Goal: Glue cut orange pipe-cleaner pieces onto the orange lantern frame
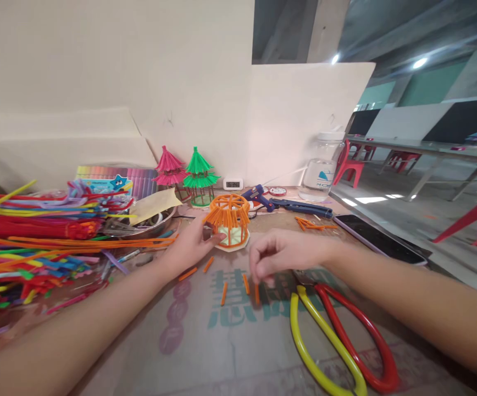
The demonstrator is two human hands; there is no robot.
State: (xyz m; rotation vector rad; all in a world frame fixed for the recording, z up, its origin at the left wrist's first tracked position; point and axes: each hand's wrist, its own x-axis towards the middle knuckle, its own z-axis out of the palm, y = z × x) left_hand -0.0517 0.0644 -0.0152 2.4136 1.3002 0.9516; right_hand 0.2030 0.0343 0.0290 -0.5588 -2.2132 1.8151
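Note:
My left hand (195, 242) is closed around the left side of a small orange pavilion model (231, 206) built from pipe cleaner pieces. The model stands upright on a pale many-sided base (238, 247), with an open spoked ring on top. My right hand (273, 253) is curled, its thumb and fingers together and slightly blurred. Right below those fingertips is a short orange pipe cleaner piece (257, 294); whether they grip it is unclear. Several similar cut pieces (224, 294) lie on the board nearby. Scissors (333, 330) with yellow and red handles lie under my right forearm.
Bundles of coloured pipe cleaners (36, 253) fill the left side. Behind stand a pink pavilion (170, 168), a green pavilion (199, 179), and a small clock (233, 183). A blue glue gun (259, 197), a water bottle (321, 168) and a phone (378, 239) are toward the right.

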